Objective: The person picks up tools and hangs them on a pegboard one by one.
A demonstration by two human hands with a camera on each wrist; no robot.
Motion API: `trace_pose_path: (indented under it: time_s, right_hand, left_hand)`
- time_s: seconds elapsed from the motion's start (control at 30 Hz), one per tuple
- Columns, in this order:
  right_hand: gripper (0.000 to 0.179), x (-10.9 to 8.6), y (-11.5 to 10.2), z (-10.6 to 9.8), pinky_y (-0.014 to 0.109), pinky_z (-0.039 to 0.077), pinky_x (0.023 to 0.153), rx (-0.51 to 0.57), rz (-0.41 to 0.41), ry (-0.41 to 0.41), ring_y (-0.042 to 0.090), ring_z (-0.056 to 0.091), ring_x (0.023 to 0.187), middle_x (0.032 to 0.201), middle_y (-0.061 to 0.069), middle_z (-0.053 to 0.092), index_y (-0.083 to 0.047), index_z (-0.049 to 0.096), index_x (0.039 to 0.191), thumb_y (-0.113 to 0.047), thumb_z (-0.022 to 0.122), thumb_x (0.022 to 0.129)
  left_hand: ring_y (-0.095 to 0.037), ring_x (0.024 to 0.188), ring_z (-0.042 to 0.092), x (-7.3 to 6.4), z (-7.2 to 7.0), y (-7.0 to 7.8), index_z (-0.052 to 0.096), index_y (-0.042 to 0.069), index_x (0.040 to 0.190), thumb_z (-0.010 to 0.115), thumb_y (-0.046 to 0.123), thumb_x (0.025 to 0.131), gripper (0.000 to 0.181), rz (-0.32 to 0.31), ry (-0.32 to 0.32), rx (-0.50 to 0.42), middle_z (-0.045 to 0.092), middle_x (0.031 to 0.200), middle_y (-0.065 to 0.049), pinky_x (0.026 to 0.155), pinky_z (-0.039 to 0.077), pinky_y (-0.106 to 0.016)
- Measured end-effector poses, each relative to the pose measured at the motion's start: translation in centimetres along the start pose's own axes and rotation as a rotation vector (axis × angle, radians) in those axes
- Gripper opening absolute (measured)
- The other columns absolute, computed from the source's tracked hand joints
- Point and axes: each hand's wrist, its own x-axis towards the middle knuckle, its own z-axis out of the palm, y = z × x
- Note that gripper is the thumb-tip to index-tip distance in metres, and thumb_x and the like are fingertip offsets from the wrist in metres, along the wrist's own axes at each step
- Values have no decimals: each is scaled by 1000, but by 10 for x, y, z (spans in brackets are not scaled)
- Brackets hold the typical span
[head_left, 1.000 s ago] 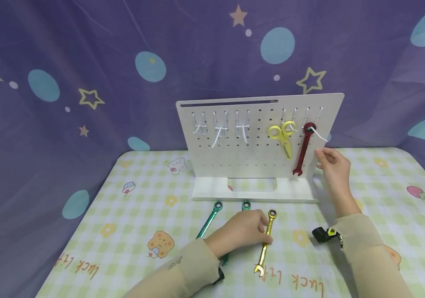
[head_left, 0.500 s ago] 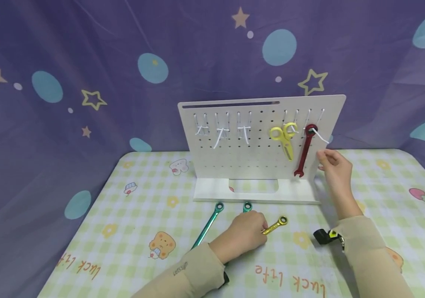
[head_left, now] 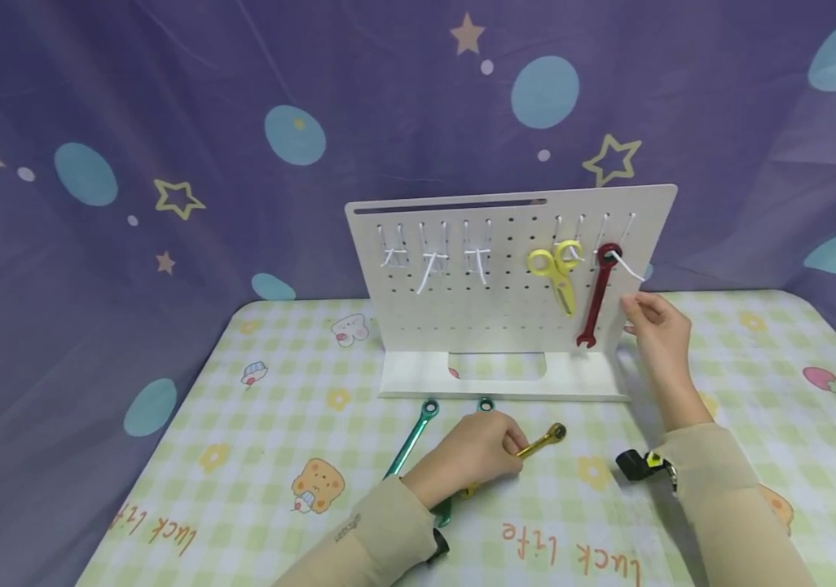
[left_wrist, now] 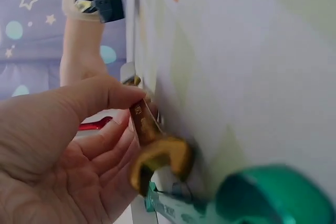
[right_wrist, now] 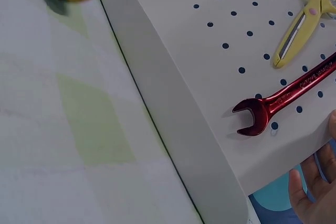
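Note:
My left hand [head_left: 478, 450] pinches a gold combination wrench [head_left: 544, 440] between thumb and fingers, low over the table. Its ring end points right; its open end [left_wrist: 165, 156] faces the left wrist camera. Two green wrenches lie beside and partly beneath that hand: one [head_left: 412, 440] to its left, the other [head_left: 486, 405] mostly hidden by it. My right hand [head_left: 662, 338] grips the right edge of a white pegboard [head_left: 462, 314], thumb at the front. Close to those fingers a red wrench [head_left: 596, 302] hangs on a hook, with yellow scissors [head_left: 563, 281] hooked to its left.
Three bare white hooks [head_left: 430, 273] project from the pegboard's left half. The board stands on a flat base [head_left: 414, 373] with a cutout. A checked cloth [head_left: 301, 489] covers the table, and a purple patterned curtain [head_left: 403, 98] hangs behind.
The gold wrench has swung from pointing at the board to lying slantwise, ring end to the right, in my left hand's pinch. My right hand stays on the board's edge.

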Motion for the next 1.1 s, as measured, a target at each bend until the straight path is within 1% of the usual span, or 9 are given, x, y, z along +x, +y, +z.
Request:
trace_pose_path:
  time_s: [0.13, 0.33, 0.5, 0.67, 0.8, 0.97, 1.1]
  right_hand:
    - [15, 0, 1, 1, 12, 51, 64, 3, -12, -5, -2, 63, 78, 78, -17, 69, -21, 68, 84, -10, 69, 94]
    - [13, 2, 2, 1, 11, 51, 63, 1, -13, 3, -3, 63, 77, 77, -18, 69, -19, 67, 85, -10, 68, 94]
    - [15, 3, 3, 1, 11, 51, 62, 16, 14, 14, -3, 62, 76, 76, -18, 69, -19, 67, 84, -7, 68, 94]
    - [14, 3, 3, 1, 12, 51, 63, 16, 21, 12, -3, 63, 77, 76, -18, 69, -19, 68, 85, -7, 68, 93]
    - [13, 3, 4, 2, 11, 51, 63, 9, 11, 9, -3, 63, 77, 76, -18, 69, -18, 67, 86, -7, 68, 94]
    - [13, 2, 3, 2, 11, 51, 63, -2, 0, 3, -3, 63, 77, 77, -18, 69, -19, 67, 86, -9, 68, 94]
    - [13, 0, 2, 0, 11, 51, 63, -23, -17, 1, -3, 62, 77, 78, -19, 68, -20, 67, 86, -11, 68, 95]
  left_hand:
    - [-2, 70, 55, -1, -4, -3, 74, 14, 101, 77, 10, 84, 17, 29, 4, -62, 61, 78, 14, 64, 46, -21]
    - [-5, 68, 56, -5, -14, -3, 70, 15, 110, 73, 9, 87, 24, 71, 38, -211, 61, 87, 12, 57, 48, -23]
    - [-5, 72, 57, -7, -20, -3, 68, 17, 111, 69, 13, 92, 20, 99, 82, -297, 61, 92, 11, 56, 49, -24]
    - [-5, 75, 56, -11, -27, -5, 67, 20, 107, 69, 22, 94, 12, 116, 157, -322, 62, 93, 12, 57, 48, -25]
    - [-6, 81, 58, -15, -33, -5, 65, 22, 106, 68, 24, 95, 11, 145, 225, -339, 63, 95, 12, 63, 48, -26]
    - [-9, 90, 61, -20, -42, -5, 63, 24, 109, 67, 25, 96, 14, 161, 307, -396, 62, 101, 11, 67, 51, -30]
    - [-12, 93, 60, -22, -47, -5, 65, 22, 111, 68, 23, 96, 15, 182, 382, -463, 62, 103, 8, 65, 52, -29]
